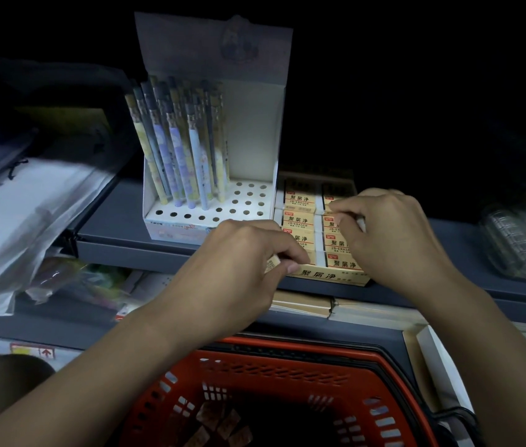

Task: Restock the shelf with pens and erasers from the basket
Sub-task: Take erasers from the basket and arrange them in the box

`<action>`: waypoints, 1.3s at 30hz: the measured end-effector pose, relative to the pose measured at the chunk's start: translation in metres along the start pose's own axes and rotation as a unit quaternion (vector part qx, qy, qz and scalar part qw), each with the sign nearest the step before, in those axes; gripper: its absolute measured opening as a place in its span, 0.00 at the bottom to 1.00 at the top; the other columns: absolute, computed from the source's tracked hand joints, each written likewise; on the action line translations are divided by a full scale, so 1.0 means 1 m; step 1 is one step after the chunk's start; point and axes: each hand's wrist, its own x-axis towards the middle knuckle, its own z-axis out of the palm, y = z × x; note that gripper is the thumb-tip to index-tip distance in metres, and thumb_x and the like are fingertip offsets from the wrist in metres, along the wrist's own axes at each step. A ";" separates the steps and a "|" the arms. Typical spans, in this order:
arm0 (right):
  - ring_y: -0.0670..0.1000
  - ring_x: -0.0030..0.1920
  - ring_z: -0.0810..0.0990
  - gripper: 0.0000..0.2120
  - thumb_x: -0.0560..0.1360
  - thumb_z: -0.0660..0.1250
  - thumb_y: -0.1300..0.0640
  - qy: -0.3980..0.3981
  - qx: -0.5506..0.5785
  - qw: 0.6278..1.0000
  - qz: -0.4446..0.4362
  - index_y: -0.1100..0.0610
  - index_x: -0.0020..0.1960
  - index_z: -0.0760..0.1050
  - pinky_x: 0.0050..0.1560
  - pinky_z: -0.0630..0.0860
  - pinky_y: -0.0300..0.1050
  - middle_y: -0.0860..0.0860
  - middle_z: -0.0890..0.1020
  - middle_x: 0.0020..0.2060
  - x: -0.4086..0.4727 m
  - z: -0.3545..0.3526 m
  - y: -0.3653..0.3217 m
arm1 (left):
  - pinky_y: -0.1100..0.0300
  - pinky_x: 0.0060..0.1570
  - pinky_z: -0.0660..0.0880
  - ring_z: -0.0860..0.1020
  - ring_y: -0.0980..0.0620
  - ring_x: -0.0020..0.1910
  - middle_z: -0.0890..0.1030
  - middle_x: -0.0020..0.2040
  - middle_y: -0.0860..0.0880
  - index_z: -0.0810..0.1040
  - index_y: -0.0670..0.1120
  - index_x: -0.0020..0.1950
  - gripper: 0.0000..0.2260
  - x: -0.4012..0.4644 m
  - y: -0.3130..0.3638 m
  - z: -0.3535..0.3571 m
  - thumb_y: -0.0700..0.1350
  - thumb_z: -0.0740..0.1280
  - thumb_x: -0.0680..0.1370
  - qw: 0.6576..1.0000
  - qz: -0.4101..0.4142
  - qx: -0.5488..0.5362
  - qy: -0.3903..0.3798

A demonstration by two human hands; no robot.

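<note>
Erasers (298, 221) sit in neat rows inside a yellow eraser box (329, 275) on the gray shelf (119, 250), at about 1 o'clock from the middle of my view. I see my left hand (242, 253) curled, pinching one small eraser (271, 264) by the box's near left corner. My right hand (387, 230) is curled too, its fingertips (336, 209) down on the right-hand row in the box; I cannot tell if it holds one or only presses it flat. More erasers (219, 424) lie in the red basket (274, 353) down at 6 o'clock, so I think the job is not done yet. Pens (177, 143) stand in a white holder (207, 217) at 11 o'clock, touching the left side of the box, and many of its holes have nothing in them. I think a few things could go wrong. The box sits at the shelf's front edge, so a hard push could slide it off toward the basket. The rows look full, so squeezing one more in could pop others up. My left arm is near the pen holder, and a bump could tip it. It is dark too, so I could miss a gap.
</note>
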 end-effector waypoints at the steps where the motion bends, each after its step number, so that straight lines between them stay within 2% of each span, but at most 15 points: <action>1: 0.53 0.52 0.79 0.11 0.82 0.66 0.58 -0.001 0.003 1.000 0.002 0.54 0.61 0.85 0.51 0.72 0.42 0.51 0.85 0.51 0.000 0.000 0.000 | 0.74 0.51 0.74 0.79 0.65 0.52 0.83 0.47 0.63 0.87 0.55 0.54 0.06 0.000 0.000 0.000 0.45 0.74 0.80 1.000 -0.001 0.002 -0.001; 5: 0.52 0.55 0.74 0.12 0.83 0.64 0.57 -0.025 0.002 1.000 0.005 0.54 0.61 0.85 0.51 0.69 0.43 0.50 0.83 0.52 -0.002 -0.003 -0.002 | 0.75 0.51 0.73 0.79 0.65 0.52 0.82 0.47 0.63 0.87 0.55 0.55 0.06 0.000 0.000 0.000 0.45 0.73 0.80 1.000 0.002 0.006 0.000; 10: 0.48 0.56 0.70 0.14 0.84 0.63 0.56 -0.050 0.017 0.998 -0.015 0.52 0.66 0.83 0.53 0.67 0.41 0.47 0.81 0.56 -0.004 -0.005 -0.005 | 0.65 0.53 0.78 0.80 0.63 0.51 0.83 0.48 0.62 0.87 0.55 0.55 0.06 0.000 0.000 -0.001 0.46 0.73 0.80 1.000 0.010 0.012 0.000; 15: 0.46 0.55 0.69 0.14 0.84 0.62 0.56 -0.053 0.029 0.998 -0.028 0.51 0.65 0.83 0.49 0.64 0.35 0.45 0.82 0.55 -0.006 -0.007 -0.007 | 0.64 0.54 0.78 0.80 0.64 0.51 0.83 0.48 0.61 0.87 0.55 0.56 0.07 -0.001 -0.001 -0.001 0.46 0.73 0.81 1.000 0.013 0.013 0.002; 18: 0.46 0.54 0.71 0.13 0.84 0.63 0.56 -0.038 0.040 0.998 -0.025 0.51 0.62 0.85 0.48 0.64 0.31 0.41 0.81 0.51 -0.007 -0.008 -0.008 | 0.69 0.52 0.75 0.80 0.64 0.50 0.84 0.48 0.62 0.87 0.55 0.55 0.06 -0.001 -0.002 -0.002 0.47 0.72 0.81 1.000 0.016 0.011 0.004; 21: 0.45 0.50 0.71 0.12 0.83 0.65 0.56 -0.015 0.061 0.998 -0.025 0.51 0.59 0.86 0.47 0.64 0.28 0.35 0.77 0.43 -0.008 -0.012 -0.011 | 0.72 0.42 0.72 0.81 0.62 0.43 0.85 0.41 0.61 0.88 0.55 0.50 0.05 -0.001 -0.003 -0.004 0.52 0.71 0.80 0.999 -0.020 -0.037 0.028; 22: 0.44 0.49 0.71 0.11 0.83 0.65 0.56 -0.007 0.068 0.997 -0.025 0.51 0.58 0.86 0.46 0.64 0.27 0.35 0.77 0.41 -0.008 -0.014 -0.013 | 0.68 0.39 0.74 0.81 0.58 0.39 0.85 0.39 0.59 0.87 0.55 0.46 0.08 -0.001 -0.002 -0.005 0.55 0.70 0.80 0.996 -0.044 -0.066 0.042; 24: 0.43 0.47 0.70 0.10 0.82 0.66 0.55 0.006 0.086 0.996 -0.025 0.51 0.56 0.86 0.45 0.64 0.26 0.36 0.78 0.41 -0.009 -0.018 -0.016 | 0.52 0.42 0.81 0.82 0.51 0.36 0.85 0.36 0.52 0.86 0.52 0.42 0.15 0.001 -0.002 -0.008 0.61 0.68 0.79 0.986 -0.086 -0.122 0.071; 26: 0.43 0.47 0.71 0.09 0.82 0.67 0.56 0.015 0.100 0.994 -0.032 0.51 0.55 0.86 0.45 0.64 0.29 0.38 0.79 0.42 -0.012 -0.021 -0.021 | 0.46 0.39 0.82 0.82 0.51 0.33 0.84 0.34 0.51 0.86 0.51 0.42 0.18 0.003 0.001 -0.012 0.62 0.65 0.79 0.971 -0.117 -0.185 0.091; 28: 0.44 0.47 0.73 0.09 0.82 0.67 0.56 0.027 0.115 0.992 -0.047 0.52 0.54 0.86 0.45 0.66 0.33 0.38 0.80 0.42 -0.015 -0.023 -0.027 | 0.58 0.25 0.74 0.77 0.54 0.28 0.84 0.34 0.49 0.85 0.47 0.43 0.20 0.004 0.004 -0.015 0.60 0.64 0.80 0.944 -0.148 -0.277 0.102; 29: 0.45 0.48 0.74 0.09 0.82 0.67 0.56 0.034 0.125 0.990 -0.056 0.52 0.53 0.86 0.45 0.67 0.34 0.39 0.80 0.42 -0.017 -0.025 -0.030 | 0.63 0.22 0.69 0.75 0.53 0.28 0.84 0.35 0.47 0.85 0.45 0.44 0.21 0.005 0.005 -0.017 0.60 0.63 0.82 0.930 -0.160 -0.315 0.105; 31: 0.46 0.47 0.76 0.08 0.80 0.68 0.55 0.046 0.146 0.985 -0.080 0.52 0.51 0.86 0.44 0.68 0.36 0.39 0.81 0.42 -0.021 -0.028 -0.040 | 0.62 0.21 0.65 0.73 0.50 0.27 0.84 0.37 0.42 0.83 0.43 0.48 0.22 0.004 0.006 -0.018 0.60 0.61 0.83 0.911 -0.175 -0.359 0.104; 33: 0.48 0.46 0.76 0.05 0.78 0.71 0.56 0.046 0.157 0.980 -0.111 0.52 0.51 0.86 0.44 0.70 0.39 0.40 0.82 0.42 -0.026 -0.029 -0.051 | 0.60 0.20 0.66 0.73 0.49 0.27 0.83 0.37 0.40 0.82 0.42 0.51 0.23 0.004 0.007 -0.018 0.60 0.59 0.84 0.907 -0.177 -0.368 0.099; 36: 0.49 0.48 0.74 0.10 0.77 0.72 0.53 0.021 0.160 0.978 -0.132 0.52 0.57 0.83 0.48 0.73 0.45 0.43 0.80 0.45 -0.036 -0.027 -0.067 | 0.60 0.21 0.67 0.74 0.47 0.27 0.82 0.34 0.42 0.81 0.42 0.52 0.24 0.003 0.010 -0.018 0.61 0.56 0.84 0.908 -0.167 -0.375 0.085; 39: 0.47 0.51 0.71 0.14 0.78 0.72 0.49 -0.011 0.155 0.979 -0.133 0.51 0.62 0.79 0.53 0.71 0.43 0.44 0.76 0.47 -0.043 -0.023 -0.080 | 0.59 0.22 0.69 0.74 0.47 0.25 0.82 0.35 0.42 0.80 0.43 0.53 0.24 0.002 0.013 -0.017 0.62 0.56 0.84 0.912 -0.151 -0.375 0.068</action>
